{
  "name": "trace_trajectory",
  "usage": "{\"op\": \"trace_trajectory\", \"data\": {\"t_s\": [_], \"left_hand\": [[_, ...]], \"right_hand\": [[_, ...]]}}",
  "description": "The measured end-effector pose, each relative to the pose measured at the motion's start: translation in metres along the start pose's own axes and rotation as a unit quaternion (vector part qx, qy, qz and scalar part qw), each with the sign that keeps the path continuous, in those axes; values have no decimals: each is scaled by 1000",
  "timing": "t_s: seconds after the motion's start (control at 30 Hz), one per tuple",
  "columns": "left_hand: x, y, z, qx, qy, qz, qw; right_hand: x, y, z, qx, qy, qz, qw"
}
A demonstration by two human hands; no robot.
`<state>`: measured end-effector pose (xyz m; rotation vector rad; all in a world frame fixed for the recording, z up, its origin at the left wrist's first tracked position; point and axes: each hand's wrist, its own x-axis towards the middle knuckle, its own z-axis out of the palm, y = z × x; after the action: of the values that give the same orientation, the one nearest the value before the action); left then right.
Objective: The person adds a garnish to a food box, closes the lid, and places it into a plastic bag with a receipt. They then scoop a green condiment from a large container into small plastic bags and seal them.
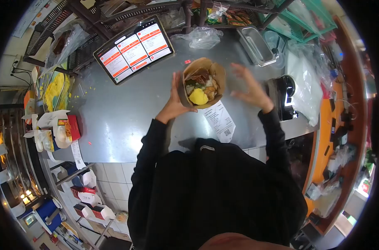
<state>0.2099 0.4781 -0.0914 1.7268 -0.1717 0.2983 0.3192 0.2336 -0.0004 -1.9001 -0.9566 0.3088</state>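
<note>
My left hand (173, 104) is wrapped around the left side of a brown paper food box (219, 76), its thumb near the bottom edge. The box's top flaps stand open. Inside lie a yellow mound of food (199, 96), what looks like rice, fried-looking brown pieces (211, 89) and something dark and saucy at the back. To the right of the box, my right hand (251, 89) is raised with fingers apart, slightly blurred and holding nothing. A printed receipt (219, 121) lies on the metal counter (114, 125), partly under the box.
A tablet (135, 50) showing order lists stands behind to the left. At the far left are a bin of yellow food (56, 89) and packed boxes (61, 129). Rightward sit a metal tray (257, 46), a black device (282, 98) and plastic bags (304, 83). Racks line the back.
</note>
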Motion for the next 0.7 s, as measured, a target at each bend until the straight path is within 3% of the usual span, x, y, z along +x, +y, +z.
{"op": "trace_trajectory", "data": {"t_s": [0.07, 0.17, 0.2, 0.23, 0.27, 0.3, 0.33, 0.37, 0.4, 0.47, 0.5, 0.57, 0.6, 0.7], "left_hand": [[10, -2, 9, -140, -13, -61, 988], [3, 0, 28, -4, 58, -31, 998], [-5, 2, 36, 110, 83, 6, 990], [-16, -2, 45, 89, 115, -7, 989], [-28, -9, 54, 67, 148, -20, 987], [-38, -12, 59, 44, 183, -34, 982], [-41, -4, 52, 124, 93, -70, 985], [-39, 2, 52, 170, 93, -40, 980], [-37, 11, 53, 215, 94, -11, 972], [-32, 10, 56, 232, 143, 87, 958], [-26, 11, 53, 260, 96, 91, 956], [-17, 16, 44, 314, 0, 100, 944], [-13, 22, 43, 276, 14, 107, 955], [-14, 17, 32, 274, -49, 144, 950]], "right_hand": [[-16, 17, 24, 32, -14, 3, 999], [-22, 31, 60, 80, 43, 9, 996], [-22, 43, 66, 75, 77, -3, 994], [-23, 50, 69, 69, 110, -13, 991], [-28, 54, 69, 154, 158, -17, 975], [-33, 53, 64, 64, 122, -14, 990], [-39, 50, 55, -26, 85, -10, 996], [-45, 48, 52, -116, 44, -8, 992], [-52, 48, 55, 1, 39, 39, 998], [-48, 50, 54, 43, 35, 46, 997], [-43, 49, 52, 63, 33, 49, 996], [-33, 46, 53, 45, 15, -30, 998], [-29, 45, 53, 35, 7, -70, 997], [-26, 36, 42, -115, -54, -89, 988]]}}
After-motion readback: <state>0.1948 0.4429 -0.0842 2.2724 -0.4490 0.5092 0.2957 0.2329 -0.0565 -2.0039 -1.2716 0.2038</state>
